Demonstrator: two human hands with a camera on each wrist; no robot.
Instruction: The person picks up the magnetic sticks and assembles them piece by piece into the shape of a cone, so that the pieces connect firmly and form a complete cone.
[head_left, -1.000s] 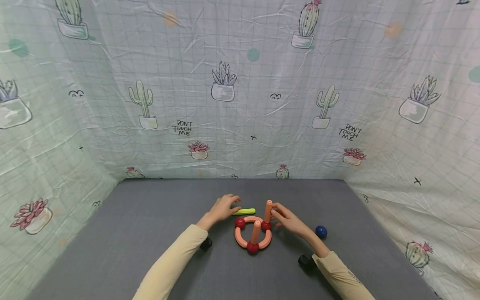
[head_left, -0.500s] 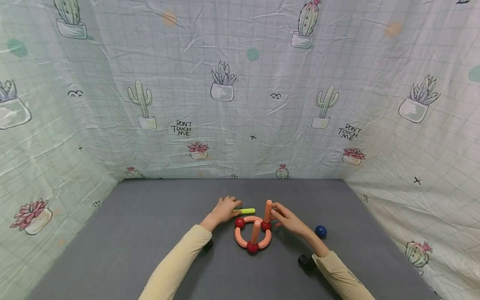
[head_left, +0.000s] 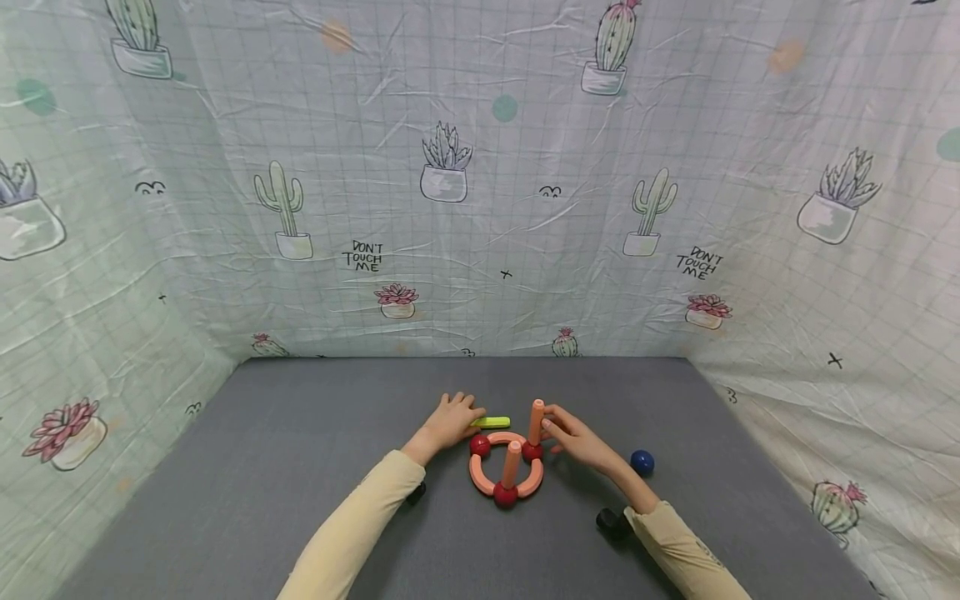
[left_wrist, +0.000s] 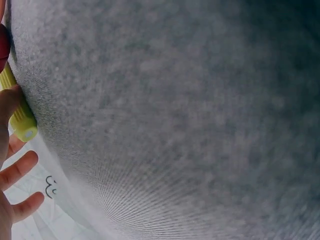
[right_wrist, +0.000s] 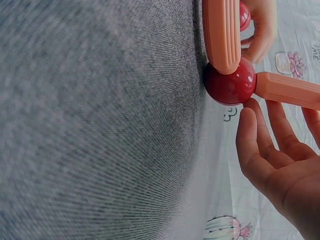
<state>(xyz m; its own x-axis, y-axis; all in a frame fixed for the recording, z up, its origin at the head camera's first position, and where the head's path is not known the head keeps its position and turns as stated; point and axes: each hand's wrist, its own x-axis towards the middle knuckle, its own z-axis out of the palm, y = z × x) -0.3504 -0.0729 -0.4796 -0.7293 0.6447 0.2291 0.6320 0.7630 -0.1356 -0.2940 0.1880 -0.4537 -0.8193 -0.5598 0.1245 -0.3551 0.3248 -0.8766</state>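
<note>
A ring of curved orange rods point(head_left: 477, 477) and red balls point(head_left: 506, 495) lies on the table, with two straight orange rods point(head_left: 511, 465) standing up from it. My left hand point(head_left: 450, 419) pinches the left end of a yellow-green rod point(head_left: 495, 422) lying behind the ring; in the left wrist view the thumb lies against this rod point(left_wrist: 22, 120). My right hand point(head_left: 573, 437) is at the ring's right side, its loosely bent fingers point(right_wrist: 285, 135) touching the rear upright rod point(right_wrist: 287, 90) near its red ball point(right_wrist: 230, 82). The other fingers of the left hand are spread.
A loose blue ball point(head_left: 642, 463) lies on the grey table point(head_left: 315, 467) to the right of my right hand. Black wrist cameras point(head_left: 612, 524) hang under the forearms. A cactus-printed cloth point(head_left: 480, 275) stands around the table's back and sides.
My left hand has come down and slightly to the right, its thumb and fingers closing on the yellow-green rod's end. The right hand, the ring and the blue ball have stayed in place.
</note>
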